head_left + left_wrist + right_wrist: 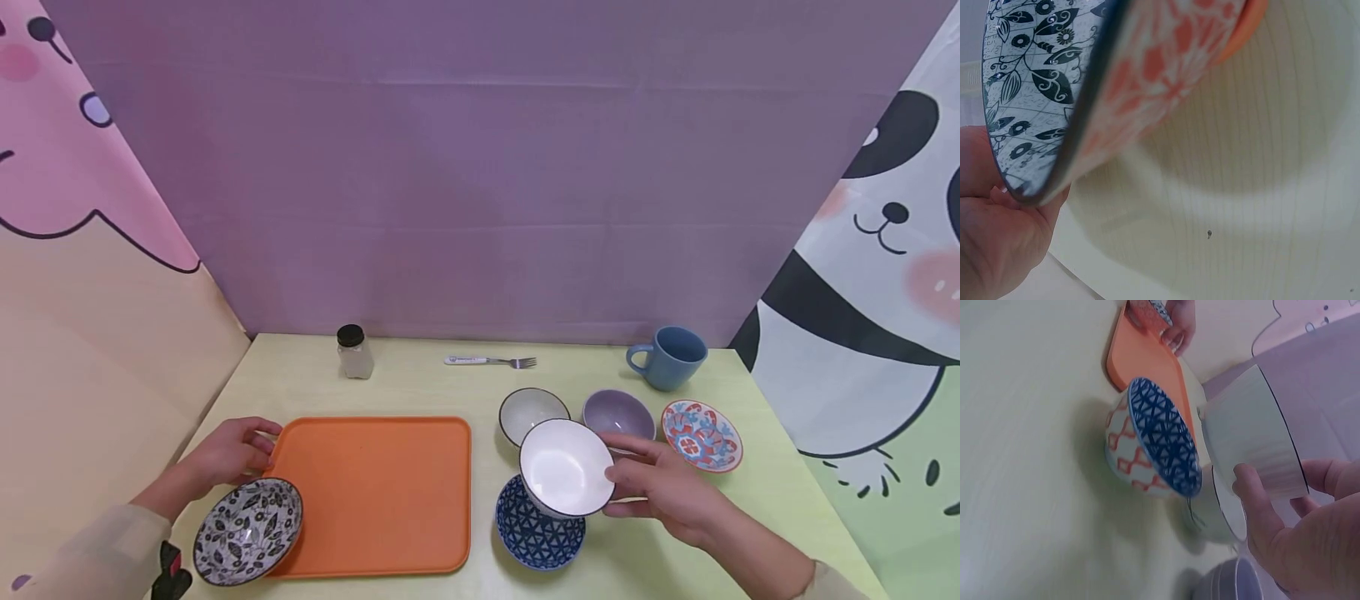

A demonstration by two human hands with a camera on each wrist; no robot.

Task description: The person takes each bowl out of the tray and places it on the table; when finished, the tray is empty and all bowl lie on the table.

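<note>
My right hand (663, 479) grips a white bowl (566, 467) with a dark rim by its right side, thumb and fingers on opposite faces of the wall. The bowl is raised and tilted above the table, overlapping a blue triangle-patterned bowl (540, 533) with a red-and-white outside. Over at the left edge of the orange tray (382, 500), my left hand (232, 454) has its fingers loosely bent, holding nothing visible. Just nearer than that hand, a black-and-white floral bowl (247, 531) overlaps the tray's front left corner. Its outside (1160, 81) is red and white.
Behind the raised bowl stand a white bowl (528, 408) and a purple bowl (622, 417). A red-and-blue patterned dish (702, 436) and a blue mug (671, 358) occupy the right side. Along the back are a fork (491, 362) and a black-capped jar (355, 354).
</note>
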